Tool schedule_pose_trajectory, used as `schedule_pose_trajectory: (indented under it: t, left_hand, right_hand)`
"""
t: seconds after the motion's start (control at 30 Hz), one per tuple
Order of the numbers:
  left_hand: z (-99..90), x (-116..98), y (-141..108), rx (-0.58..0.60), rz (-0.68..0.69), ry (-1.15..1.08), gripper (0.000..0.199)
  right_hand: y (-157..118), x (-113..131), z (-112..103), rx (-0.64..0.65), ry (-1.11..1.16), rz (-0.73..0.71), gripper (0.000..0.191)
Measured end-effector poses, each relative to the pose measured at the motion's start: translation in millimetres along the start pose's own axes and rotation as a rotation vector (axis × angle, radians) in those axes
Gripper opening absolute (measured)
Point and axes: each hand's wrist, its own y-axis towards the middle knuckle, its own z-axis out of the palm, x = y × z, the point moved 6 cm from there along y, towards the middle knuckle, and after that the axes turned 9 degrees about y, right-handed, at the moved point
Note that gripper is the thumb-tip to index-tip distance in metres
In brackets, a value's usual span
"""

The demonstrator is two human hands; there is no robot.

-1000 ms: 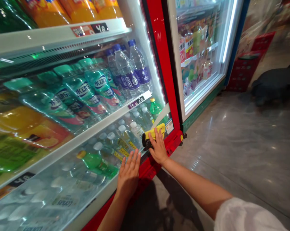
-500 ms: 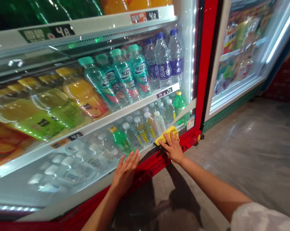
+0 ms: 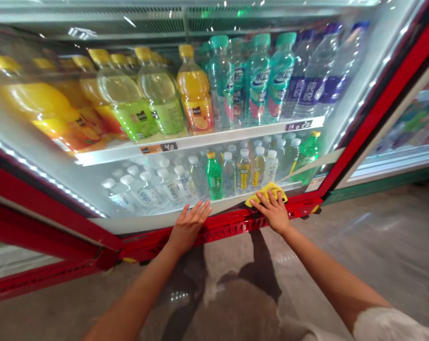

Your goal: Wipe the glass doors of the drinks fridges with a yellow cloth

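Note:
My right hand presses a yellow cloth against the bottom edge of a glass cooler door, its fingers spread over the cloth. To its left, my left hand lies with fingers stretched out on the lower door edge, holding nothing. A pale strip runs along the bottom of the glass between the hands. Behind the glass stand a green bottle and several small clear bottles. The red lower frame passes under both hands.
An upper shelf holds large juice bottles, teal bottles and purple-capped water bottles. Another lit cooler stands at the right. Red framework borders the left side. The grey floor shows shadows.
The view has turned left and levelled, bringing the cooler's left frame into sight. Both hands stay at the lower door edge, and the right one still presses the yellow cloth there.

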Motion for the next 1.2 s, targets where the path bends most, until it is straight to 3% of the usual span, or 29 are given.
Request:
schedule_pose_trajectory:
  t: [0.1,0.17,0.4,0.57,0.7,0.9,1.0,1.1,1.2]
  left_hand:
    - [3.1,6.6,-12.5,-0.011,0.001,-0.019,0.066]
    - [6.2,10.1,-20.6,-0.039,-0.001,-0.026,0.067]
    - [22.0,17.7,-44.3,-0.124,0.000,-0.070,0.071]
    - [30.5,24.9,-57.9,-0.094,-0.062,-0.074,0.071]
    - [29.1,33.9,-75.1,-0.118,-0.132,-0.075,0.071]
    - [17.8,65.2,-118.4,-0.186,-0.286,-0.075,0.076]
    - [10.6,80.6,-140.4,-0.163,-0.350,-0.053,0.078]
    - [5.7,92.0,-156.8,-0.111,-0.424,-0.036,0.077]
    - [4.3,100.8,-169.6,-0.062,-0.502,-0.031,0.076]
  right_hand:
    - [4.9,-9.7,-10.7,-0.079,-0.046,0.051,0.072]
    - [18.0,-0.6,-12.3,-0.050,-0.055,0.025,0.070]
    - [54.6,40.3,-24.0,0.228,-0.069,-0.407,0.062]
    - [83.2,96.4,-6.3,0.233,-0.030,-0.510,0.054]
    - [85.0,136.0,10.8,0.080,-0.050,-0.414,0.053]
    - [53.9,138.8,25.7,-0.069,-0.042,-0.155,0.060]
    - [74.0,186.7,49.0,-0.147,-0.001,-0.134,0.063]
    - [104.9,252.8,68.1,-0.134,0.065,-0.254,0.057]
    - [113.7,278.0,67.7,-0.115,0.094,-0.335,0.054]
